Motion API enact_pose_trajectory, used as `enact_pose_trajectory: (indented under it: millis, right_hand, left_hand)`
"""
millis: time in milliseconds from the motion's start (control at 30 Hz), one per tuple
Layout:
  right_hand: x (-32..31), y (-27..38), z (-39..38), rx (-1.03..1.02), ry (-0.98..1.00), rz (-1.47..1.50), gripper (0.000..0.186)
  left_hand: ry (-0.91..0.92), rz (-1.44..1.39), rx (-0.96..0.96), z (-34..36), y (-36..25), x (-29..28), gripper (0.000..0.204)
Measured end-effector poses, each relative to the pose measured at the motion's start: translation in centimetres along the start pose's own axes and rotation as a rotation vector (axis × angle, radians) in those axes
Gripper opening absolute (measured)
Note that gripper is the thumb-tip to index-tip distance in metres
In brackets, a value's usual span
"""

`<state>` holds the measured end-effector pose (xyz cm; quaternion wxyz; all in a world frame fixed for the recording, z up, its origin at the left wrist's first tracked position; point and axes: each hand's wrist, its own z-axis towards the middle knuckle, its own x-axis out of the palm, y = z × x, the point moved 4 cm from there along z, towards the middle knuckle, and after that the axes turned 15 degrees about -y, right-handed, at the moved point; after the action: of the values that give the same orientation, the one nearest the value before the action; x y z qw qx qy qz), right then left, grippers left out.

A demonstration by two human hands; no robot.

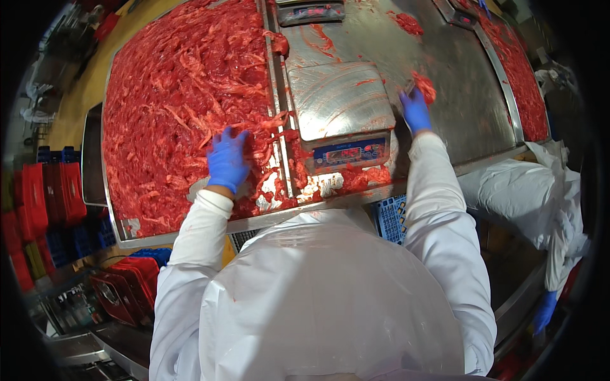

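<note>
My left hand point(227, 160), in a blue glove, rests spread on a large heap of red raw meat strips point(178, 89) that fills the left tray of the steel table. My right hand point(416, 111), also blue-gloved, is closed around a small clump of red meat point(424, 86) over the bare steel surface, right of a weighing scale point(340, 101). The scale's steel pan is smeared and bears no meat; its blue display panel point(349, 152) faces me. Loose meat scraps point(356, 178) lie in front of the scale.
A second scale point(311, 13) sits at the far edge. More meat fills a tray at the right point(518, 70). Another person in white with a blue glove point(544, 311) stands at right. Red crates point(47, 197) stack at left; a blue crate point(391, 219) sits under the table.
</note>
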<state>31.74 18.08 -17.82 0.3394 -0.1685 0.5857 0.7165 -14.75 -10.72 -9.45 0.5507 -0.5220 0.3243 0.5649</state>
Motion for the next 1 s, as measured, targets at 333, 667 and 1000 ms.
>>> enact_pose_trajectory:
  millis: [333, 667, 1000]
  right_hand:
    - [-7.3, 6.8, -22.7, -0.293, 0.087, -0.115, 0.066]
    - [-6.8, 6.7, -22.3, -0.177, 0.078, -0.175, 0.063]
    - [-7.2, 7.2, -22.1, -0.125, 0.062, -0.150, 0.060]
  left_hand:
    - [0.297, -0.105, -0.058, 4.1, 4.6, 1.3, 0.030]
    - [0.222, -0.793, 0.054, 13.2, -13.6, -9.2, 0.029]
    - [-0.054, -0.627, 0.035, 15.4, -9.5, -1.1, 0.042]
